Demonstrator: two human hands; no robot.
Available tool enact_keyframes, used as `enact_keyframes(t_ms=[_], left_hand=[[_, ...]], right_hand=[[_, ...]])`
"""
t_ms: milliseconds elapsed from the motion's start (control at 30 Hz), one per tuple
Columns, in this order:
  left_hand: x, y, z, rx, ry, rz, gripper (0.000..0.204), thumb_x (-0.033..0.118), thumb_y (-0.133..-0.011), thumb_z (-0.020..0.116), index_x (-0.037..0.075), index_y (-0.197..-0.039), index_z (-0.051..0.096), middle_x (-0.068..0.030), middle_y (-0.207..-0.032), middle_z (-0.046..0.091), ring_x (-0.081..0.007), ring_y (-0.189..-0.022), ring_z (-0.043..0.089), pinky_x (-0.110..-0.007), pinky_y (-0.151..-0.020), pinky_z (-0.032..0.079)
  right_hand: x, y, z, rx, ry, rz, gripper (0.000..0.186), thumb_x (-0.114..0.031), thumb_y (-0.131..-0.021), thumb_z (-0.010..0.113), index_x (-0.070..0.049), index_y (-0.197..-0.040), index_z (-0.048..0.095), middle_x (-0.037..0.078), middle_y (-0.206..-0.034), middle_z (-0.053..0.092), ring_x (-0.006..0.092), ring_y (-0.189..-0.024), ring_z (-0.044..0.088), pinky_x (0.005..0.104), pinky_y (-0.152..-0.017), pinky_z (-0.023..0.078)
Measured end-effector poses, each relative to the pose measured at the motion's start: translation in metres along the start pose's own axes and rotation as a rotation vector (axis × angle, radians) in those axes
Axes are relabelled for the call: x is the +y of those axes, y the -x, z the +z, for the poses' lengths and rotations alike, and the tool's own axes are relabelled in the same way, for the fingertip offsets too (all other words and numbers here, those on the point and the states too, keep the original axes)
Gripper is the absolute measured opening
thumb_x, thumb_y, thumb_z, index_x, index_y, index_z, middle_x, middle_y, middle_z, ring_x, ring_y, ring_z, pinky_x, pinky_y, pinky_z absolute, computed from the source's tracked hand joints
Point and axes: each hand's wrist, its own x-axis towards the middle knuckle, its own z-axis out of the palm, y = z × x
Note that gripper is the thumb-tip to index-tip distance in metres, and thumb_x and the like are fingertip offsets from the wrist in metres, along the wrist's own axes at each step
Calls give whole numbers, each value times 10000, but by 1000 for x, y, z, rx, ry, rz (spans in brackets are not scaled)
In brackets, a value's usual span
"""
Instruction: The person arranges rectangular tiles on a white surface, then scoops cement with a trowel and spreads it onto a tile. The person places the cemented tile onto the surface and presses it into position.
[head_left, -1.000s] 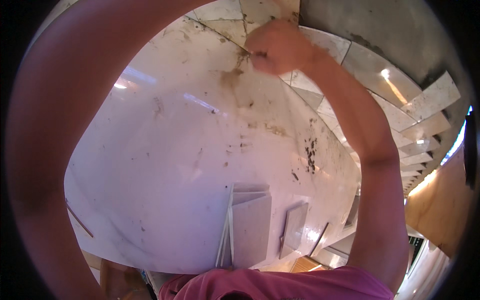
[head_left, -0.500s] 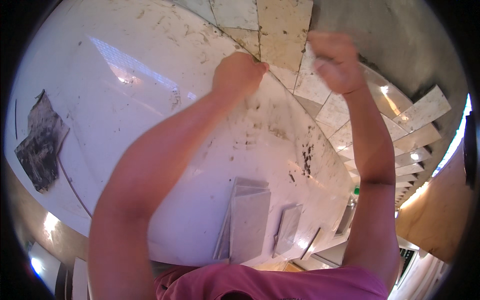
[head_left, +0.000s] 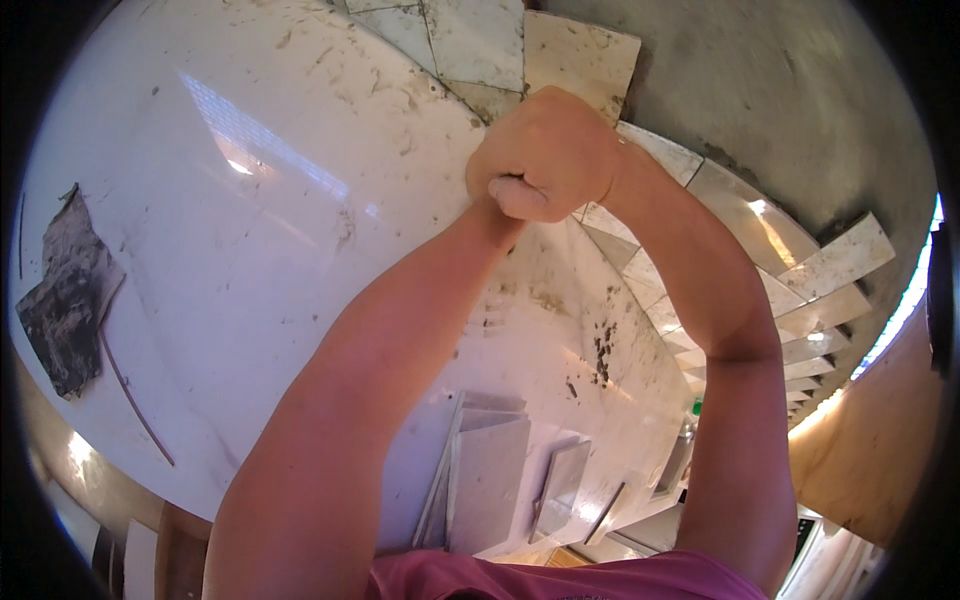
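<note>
My right hand (head_left: 555, 150) is closed in a fist, its thumb folded across the fingers, and nothing sticks out of it. It sits over the end of my left forearm (head_left: 400, 310) and hides my left hand, so those fingers do not show. Both hands meet at the dark seam where a large glossy white slab (head_left: 250, 300) borders several smaller pale tiles. Just beyond the fist lies a cream tile (head_left: 580, 55), with marbled white tiles (head_left: 475, 40) on its left. Smudges and dark crumbs (head_left: 602, 350) dot the slab.
Stepped tiles (head_left: 840, 245) run down the right beside grey concrete (head_left: 740, 80). Near me stand a stack of thin grey-white tiles (head_left: 488, 475) and a smaller tile piece (head_left: 562, 488). A dirty, crumpled grey sheet (head_left: 70, 300) lies far left, with a thin strip (head_left: 135, 410) by it.
My right fist has moved left from over the tiles onto my left hand, which it now covers. My left forearm has shifted slightly right, and the view has tipped a little.
</note>
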Motion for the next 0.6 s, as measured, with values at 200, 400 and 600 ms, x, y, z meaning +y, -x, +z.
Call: enact_keyframes(t_ms=[200, 400, 600], left_hand=[[19, -1, 1, 33, -113, 5, 268, 399, -873, 724, 184, -1031, 711, -44, -1030, 747, -213, -991, 722, -353, -828, 561], [1, -4, 25, 110, -36, 67, 303, 387, -877, 721, 187, -1101, 681, -30, -1083, 714, -175, -1056, 691, -335, -872, 542], [-27, -16, 50, 333, 14, 231, 256, 399, -888, 702, 205, -1055, 692, -1, -1017, 714, -125, -1072, 680, -311, -876, 531]], right_hand=[[24, -2, 2, -32, 106, 110, 219, -272, -724, 585, -88, -619, 639, 120, -668, 641, 370, -662, 618, 484, -581, 496], [23, -6, -1, -8, 99, 102, 210, -269, -726, 592, -94, -628, 655, 131, -677, 655, 372, -649, 626, 495, -581, 498], [0, -21, -7, -83, 105, 22, 206, -274, -722, 596, -99, -640, 670, 128, -674, 656, 380, -645, 623, 493, -568, 489]])
